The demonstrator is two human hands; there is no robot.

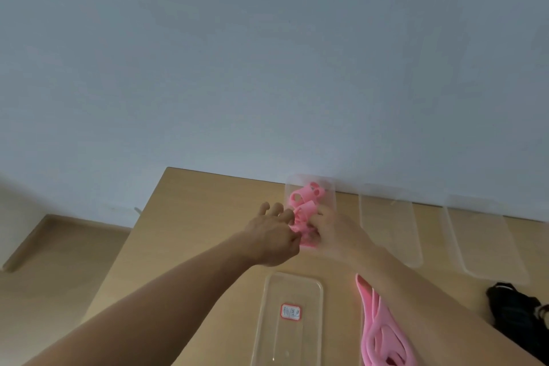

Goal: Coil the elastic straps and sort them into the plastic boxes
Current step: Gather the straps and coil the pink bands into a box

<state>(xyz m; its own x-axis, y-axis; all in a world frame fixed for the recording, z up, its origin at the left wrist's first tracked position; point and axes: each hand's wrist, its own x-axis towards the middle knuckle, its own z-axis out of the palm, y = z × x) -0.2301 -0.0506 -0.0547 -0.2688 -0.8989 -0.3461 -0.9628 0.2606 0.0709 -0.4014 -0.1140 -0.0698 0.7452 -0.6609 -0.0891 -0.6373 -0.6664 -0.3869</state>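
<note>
On the desk [193, 217], left to right: a clear labelled box [289, 285] lies nearest the person. Beyond it, by the wall, a far box [333, 196] contains coiled pink straps [310, 192]. Two more clear boxes [389, 232] [487, 241] lie to its right. The left grip [273, 235] and right grip [332, 232] meet over the far box's near end, both closed on one pink coil [303, 214]; together they hide that end of the box. Loose pink straps [377, 333] lie beside the labelled box, partly covered by the right forearm. Black straps [511, 315] lie at the right.
</note>
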